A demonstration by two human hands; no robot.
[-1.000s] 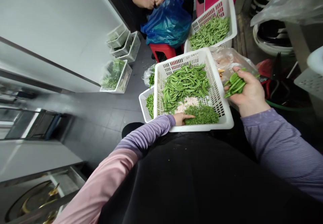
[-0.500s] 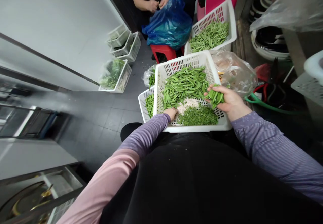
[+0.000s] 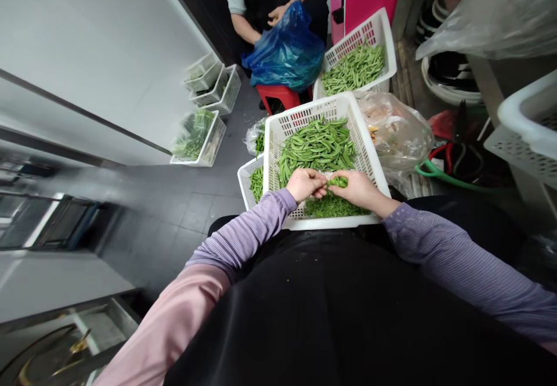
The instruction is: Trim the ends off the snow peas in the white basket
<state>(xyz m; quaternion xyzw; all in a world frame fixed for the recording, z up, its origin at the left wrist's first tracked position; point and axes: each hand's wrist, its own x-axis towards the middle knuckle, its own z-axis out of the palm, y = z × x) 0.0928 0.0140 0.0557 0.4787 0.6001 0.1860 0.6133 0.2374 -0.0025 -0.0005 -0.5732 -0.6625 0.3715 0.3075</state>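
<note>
A white plastic basket (image 3: 333, 223) rests at my lap, with a heap of green snow peas (image 3: 319, 145) in its far part. Thin green trimmings (image 3: 333, 207) lie in the near part. Over them, my right hand (image 3: 361, 191) is closed round a small bunch of snow peas (image 3: 338, 182). Fingertips pinched together, my left hand (image 3: 306, 185) meets the right hand's fingers at the bunch. Whatever the left fingertips hold is too small to make out. Both hands partly cover the pale patch between heap and trimmings.
Opposite sits a person with one hand (image 3: 277, 14) at a blue plastic bag (image 3: 285, 55) on a red stool (image 3: 281, 97). Another basket (image 3: 390, 49) of green pods stands behind mine. A clear bag (image 3: 400, 133) and scissors (image 3: 463, 148) lie right. More baskets (image 3: 213, 142) stand left.
My right hand has brought its snow peas left from the basket's right edge to the middle. My left hand has risen from the near left corner to meet it.
</note>
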